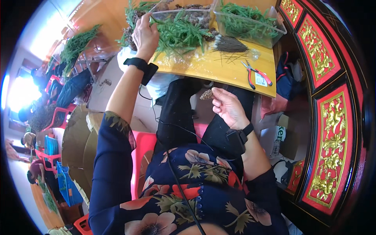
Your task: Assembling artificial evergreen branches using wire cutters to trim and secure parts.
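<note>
The right hand (230, 109) pinches a small pine cone (206, 94) between thumb and curled fingers, just off the near edge of the desk (184, 69); the left hand (145, 38) bends beside green sprigs (180, 36), its hold impossible to tell. A slackened pinch could drop the cone between the black-trousered legs (175, 107).

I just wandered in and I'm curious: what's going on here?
A person sits at a yellow table using both hands. The right hand holds a small brown pine cone at its fingertips, just off the near edge. The left hand is up at the far left, beside green sprigs; whether it grips anything is unclear. Thin dark wire-like pieces and red-handled pliers lie on the table; a clear bin holds more greenery.
</note>
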The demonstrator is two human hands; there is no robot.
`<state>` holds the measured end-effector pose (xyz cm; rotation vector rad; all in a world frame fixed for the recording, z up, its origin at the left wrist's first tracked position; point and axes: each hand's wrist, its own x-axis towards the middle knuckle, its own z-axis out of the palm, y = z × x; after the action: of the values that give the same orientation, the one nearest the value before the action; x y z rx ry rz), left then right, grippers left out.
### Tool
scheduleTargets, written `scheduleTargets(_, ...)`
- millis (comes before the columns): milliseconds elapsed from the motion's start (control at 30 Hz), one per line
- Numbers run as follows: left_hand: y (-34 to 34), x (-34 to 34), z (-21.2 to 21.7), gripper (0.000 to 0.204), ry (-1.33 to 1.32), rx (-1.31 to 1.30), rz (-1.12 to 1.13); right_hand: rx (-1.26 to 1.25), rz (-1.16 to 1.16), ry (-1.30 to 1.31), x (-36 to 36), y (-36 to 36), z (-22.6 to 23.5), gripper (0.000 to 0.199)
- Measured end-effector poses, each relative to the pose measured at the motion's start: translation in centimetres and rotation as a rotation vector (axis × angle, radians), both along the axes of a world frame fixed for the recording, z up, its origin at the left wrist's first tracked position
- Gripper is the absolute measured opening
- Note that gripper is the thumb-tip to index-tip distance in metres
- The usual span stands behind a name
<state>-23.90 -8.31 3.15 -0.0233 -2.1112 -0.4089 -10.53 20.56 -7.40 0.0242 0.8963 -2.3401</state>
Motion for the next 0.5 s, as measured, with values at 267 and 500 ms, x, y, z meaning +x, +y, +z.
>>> scheduleTargets(267, -0.8, -2.6, 3.1, 0.028, 0.031, -0.129, 0.12, 0.006, 0.014, 0.005, -0.2, 0.0, 0.1, 0.013)
scheduleTargets(500, -1.7, -2.6, 3.3, 0.028, -0.074, 0.326, 0.098, 0.012, -0.009, 0.004, -0.5, 0.3, 0.2, 0.012)
